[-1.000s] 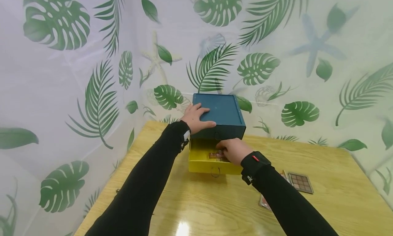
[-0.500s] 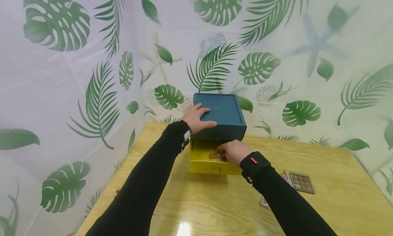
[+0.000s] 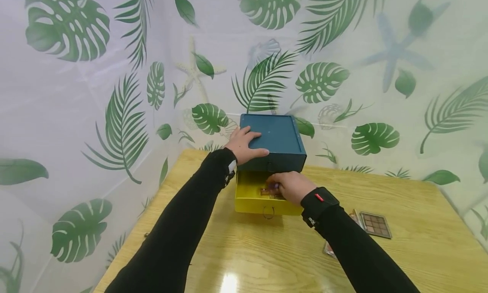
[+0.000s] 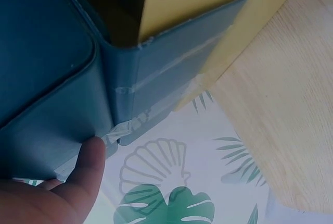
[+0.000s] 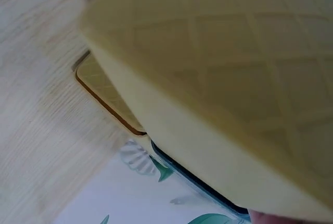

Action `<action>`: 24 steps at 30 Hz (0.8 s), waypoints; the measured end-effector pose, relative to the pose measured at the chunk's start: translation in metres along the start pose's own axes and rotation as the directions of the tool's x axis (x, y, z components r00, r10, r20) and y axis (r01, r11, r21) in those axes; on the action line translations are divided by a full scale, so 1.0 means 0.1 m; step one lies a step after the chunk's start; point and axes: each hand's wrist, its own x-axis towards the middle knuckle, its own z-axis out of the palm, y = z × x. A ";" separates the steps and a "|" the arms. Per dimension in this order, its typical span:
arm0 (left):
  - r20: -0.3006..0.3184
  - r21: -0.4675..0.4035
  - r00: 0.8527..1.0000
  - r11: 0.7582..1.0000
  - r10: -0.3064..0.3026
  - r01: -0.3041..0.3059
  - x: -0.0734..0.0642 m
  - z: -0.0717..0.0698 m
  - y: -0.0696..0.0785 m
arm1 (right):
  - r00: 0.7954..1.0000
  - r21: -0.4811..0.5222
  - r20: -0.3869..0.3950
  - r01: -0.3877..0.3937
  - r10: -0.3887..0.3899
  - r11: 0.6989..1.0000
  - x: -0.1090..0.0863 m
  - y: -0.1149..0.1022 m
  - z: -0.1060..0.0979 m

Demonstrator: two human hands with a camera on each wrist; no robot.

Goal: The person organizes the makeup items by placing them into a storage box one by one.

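Note:
A dark blue drawer box (image 3: pixel 276 134) stands on the table with its yellow drawer (image 3: pixel 253 206) pulled out at the front. My left hand (image 3: pixel 245 146) rests on the left part of the box's top, fingers spread; in the left wrist view its thumb (image 4: pixel 91 164) lies against the blue wall. My right hand (image 3: pixel 291 186) reaches into the drawer with curled fingers, which pinch a small purple item (image 3: pixel 276 185), too small to name. Beside the fingertips, a small reddish-brown item (image 3: pixel 264 191) lies in the drawer. Quilted yellow surface (image 5: pixel 234 52) fills most of the right wrist view.
An eyeshadow palette (image 3: pixel 375 225) lies on the wooden table (image 3: pixel 236 250) to the right. A flat packet (image 3: pixel 354 217) lies next to it, and another flat item (image 3: pixel 329 249) is partly behind the right sleeve. A leaf-patterned sheet (image 3: pixel 335 38) hangs close behind the box.
A purple item now shows between my right fingers, which have shifted slightly inside the drawer. My left hand has stayed on the box.

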 end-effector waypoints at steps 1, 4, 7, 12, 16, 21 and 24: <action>-0.001 -0.001 1.000 1.000 0.002 -0.002 0.00 0.00 0.00 | 1.000 0.004 -0.009 -0.003 0.003 1.000 -0.01 0.00 0.00; -0.001 0.001 1.000 1.000 0.005 -0.005 0.00 0.01 0.00 | 0.999 0.032 -0.032 0.010 -0.009 0.999 -0.07 0.02 -0.03; 0.002 0.017 1.000 1.000 0.003 -0.003 0.01 0.01 0.00 | 0.997 0.079 -0.073 0.034 -0.028 0.996 -0.19 0.06 -0.07; 0.013 0.021 1.000 1.000 -0.001 0.001 0.04 -0.01 0.00 | 0.982 0.188 -0.191 0.032 0.005 0.982 -0.45 0.19 -0.17; 0.006 -0.006 1.000 1.000 0.007 -0.007 0.09 0.01 -0.05 | 0.959 0.197 -0.275 -0.021 0.076 0.980 -0.67 0.35 -0.22; 0.011 0.000 1.000 1.000 -0.004 0.004 0.04 0.01 -0.02 | 0.945 0.169 -0.273 -0.136 0.179 0.976 -0.94 0.63 -0.19; 0.010 -0.001 1.000 1.000 0.002 -0.002 0.03 0.01 -0.01 | 0.943 0.149 -0.231 -0.208 0.238 0.967 -1.08 0.79 -0.11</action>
